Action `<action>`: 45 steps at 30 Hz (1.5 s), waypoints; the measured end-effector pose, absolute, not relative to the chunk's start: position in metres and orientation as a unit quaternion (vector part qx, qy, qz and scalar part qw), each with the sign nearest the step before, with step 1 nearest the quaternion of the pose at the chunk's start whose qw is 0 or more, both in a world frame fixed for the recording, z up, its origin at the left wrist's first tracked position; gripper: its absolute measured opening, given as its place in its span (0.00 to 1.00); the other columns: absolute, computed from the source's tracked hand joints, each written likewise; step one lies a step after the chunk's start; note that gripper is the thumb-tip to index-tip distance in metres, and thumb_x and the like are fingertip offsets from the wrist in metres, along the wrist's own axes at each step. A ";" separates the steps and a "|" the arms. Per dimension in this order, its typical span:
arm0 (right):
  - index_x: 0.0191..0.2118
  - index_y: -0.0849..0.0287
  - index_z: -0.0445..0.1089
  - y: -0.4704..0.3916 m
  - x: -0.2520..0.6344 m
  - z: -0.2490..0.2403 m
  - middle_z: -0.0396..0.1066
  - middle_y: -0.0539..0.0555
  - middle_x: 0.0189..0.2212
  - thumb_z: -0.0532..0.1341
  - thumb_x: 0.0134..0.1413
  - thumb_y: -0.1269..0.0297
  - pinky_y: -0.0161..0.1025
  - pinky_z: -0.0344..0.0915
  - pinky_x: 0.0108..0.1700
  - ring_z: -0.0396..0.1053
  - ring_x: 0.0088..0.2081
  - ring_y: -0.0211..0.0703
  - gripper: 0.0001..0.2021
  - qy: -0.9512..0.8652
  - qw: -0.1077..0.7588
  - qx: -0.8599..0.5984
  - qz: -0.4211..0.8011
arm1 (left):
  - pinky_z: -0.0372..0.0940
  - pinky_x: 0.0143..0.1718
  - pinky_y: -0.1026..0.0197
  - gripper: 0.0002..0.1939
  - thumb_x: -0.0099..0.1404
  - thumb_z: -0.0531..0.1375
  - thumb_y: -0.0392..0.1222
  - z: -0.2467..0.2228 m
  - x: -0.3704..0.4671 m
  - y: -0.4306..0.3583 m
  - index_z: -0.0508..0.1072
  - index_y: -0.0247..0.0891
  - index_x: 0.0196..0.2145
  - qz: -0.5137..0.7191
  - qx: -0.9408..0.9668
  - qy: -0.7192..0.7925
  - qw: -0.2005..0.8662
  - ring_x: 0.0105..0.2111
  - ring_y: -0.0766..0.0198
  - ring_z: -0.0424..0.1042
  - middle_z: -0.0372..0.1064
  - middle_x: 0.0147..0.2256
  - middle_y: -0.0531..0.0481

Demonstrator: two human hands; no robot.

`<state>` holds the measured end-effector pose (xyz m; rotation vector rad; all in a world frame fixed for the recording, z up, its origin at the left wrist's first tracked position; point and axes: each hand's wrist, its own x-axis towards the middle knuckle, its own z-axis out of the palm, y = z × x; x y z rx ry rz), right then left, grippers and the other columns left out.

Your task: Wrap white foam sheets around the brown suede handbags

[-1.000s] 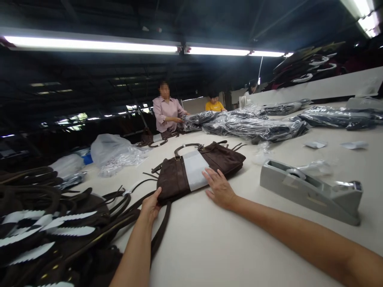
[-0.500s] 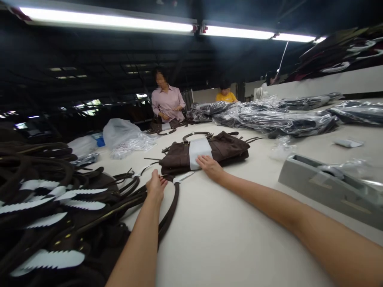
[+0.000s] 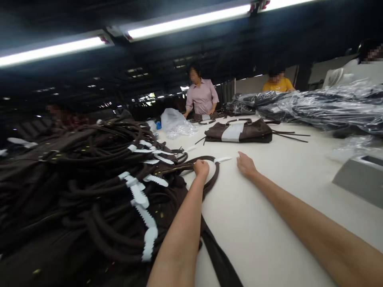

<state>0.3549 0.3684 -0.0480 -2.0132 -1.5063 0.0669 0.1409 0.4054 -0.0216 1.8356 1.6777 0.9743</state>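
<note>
My left hand (image 3: 201, 169) is closed on the edge of a dark brown bag (image 3: 176, 191) at the near side of a large pile. A looped handle (image 3: 216, 175) with a white paper strip (image 3: 224, 159) curves out beside that hand. My right hand (image 3: 246, 164) hovers over or rests on the pale table, its fingers bent together; whether anything small is between them cannot be made out. Beyond it lies another brown bag (image 3: 254, 131) on its side, with a pale wrap (image 3: 232, 132) round its middle and thin straps trailing right. Neither hand touches it.
The bag pile (image 3: 89, 191) fills the left. Clear plastic bags (image 3: 176, 122) lie at the back of the table (image 3: 269, 203). Plastic-wrapped goods (image 3: 329, 105) and a grey tape dispenser (image 3: 362, 175) are right. A person in pink (image 3: 202, 97) and one in yellow (image 3: 278, 83) are across.
The view has turned left. My right hand has come off the wrapped bag, which now lies farther away. My left hand has closed into a fist at the pile's edge.
</note>
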 end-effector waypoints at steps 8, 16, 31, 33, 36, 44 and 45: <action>0.56 0.69 0.66 0.254 0.342 -0.044 0.68 0.65 0.54 0.48 0.57 0.69 0.46 0.62 0.58 0.68 0.53 0.53 0.23 -0.567 0.347 -0.745 0.053 | 0.53 0.60 0.43 0.15 0.63 0.60 0.40 0.057 -0.025 0.282 0.70 0.36 0.48 0.266 0.754 0.599 -0.046 0.60 0.51 0.55 0.59 0.59 0.41; 0.53 0.69 0.68 0.178 0.318 -0.062 0.68 0.63 0.54 0.49 0.53 0.71 0.46 0.63 0.57 0.69 0.53 0.52 0.23 -0.593 0.330 -0.734 0.005 | 0.56 0.59 0.45 0.24 0.66 0.54 0.43 0.106 -0.204 0.223 0.64 0.28 0.56 0.224 0.661 0.691 -0.188 0.60 0.47 0.59 0.61 0.57 0.31; 0.44 0.61 0.74 0.162 0.299 -0.056 0.69 0.59 0.53 0.49 0.52 0.71 0.45 0.61 0.59 0.68 0.53 0.50 0.19 -0.618 0.330 -0.713 -0.001 | 0.42 0.61 0.34 0.26 0.62 0.52 0.37 0.174 -0.253 0.317 0.63 0.33 0.58 0.096 0.674 0.688 -0.251 0.66 0.39 0.39 0.43 0.66 0.33; 0.42 0.58 0.75 0.162 0.299 -0.053 0.70 0.57 0.53 0.50 0.52 0.72 0.45 0.62 0.58 0.69 0.52 0.49 0.18 -0.610 0.340 -0.716 0.017 | 0.44 0.61 0.36 0.20 0.62 0.53 0.38 0.177 -0.248 0.321 0.68 0.38 0.52 0.074 0.694 0.674 -0.242 0.65 0.43 0.44 0.53 0.64 0.39; 0.40 0.57 0.75 0.161 0.299 -0.050 0.70 0.56 0.52 0.50 0.52 0.73 0.44 0.62 0.57 0.70 0.50 0.48 0.17 -0.606 0.348 -0.715 0.028 | 0.52 0.59 0.45 0.10 0.61 0.57 0.39 0.191 -0.241 0.316 0.73 0.37 0.40 0.058 0.716 0.656 -0.233 0.59 0.51 0.60 0.71 0.50 0.42; 0.38 0.59 0.74 0.160 0.299 -0.044 0.69 0.57 0.53 0.49 0.52 0.74 0.41 0.61 0.56 0.70 0.49 0.46 0.16 -0.630 0.346 -0.694 0.048 | 0.65 0.34 0.59 0.13 0.67 0.51 0.48 0.306 -0.183 0.247 0.70 0.37 0.36 0.266 0.645 0.636 -0.331 0.33 0.56 0.73 0.72 0.31 0.47; 0.38 0.60 0.74 0.160 0.300 -0.044 0.68 0.58 0.53 0.49 0.53 0.74 0.41 0.61 0.56 0.70 0.49 0.46 0.16 -0.631 0.341 -0.694 0.052 | 0.65 0.36 0.59 0.15 0.67 0.51 0.50 0.326 -0.169 0.235 0.70 0.35 0.37 0.309 0.630 0.617 -0.356 0.34 0.57 0.73 0.72 0.32 0.47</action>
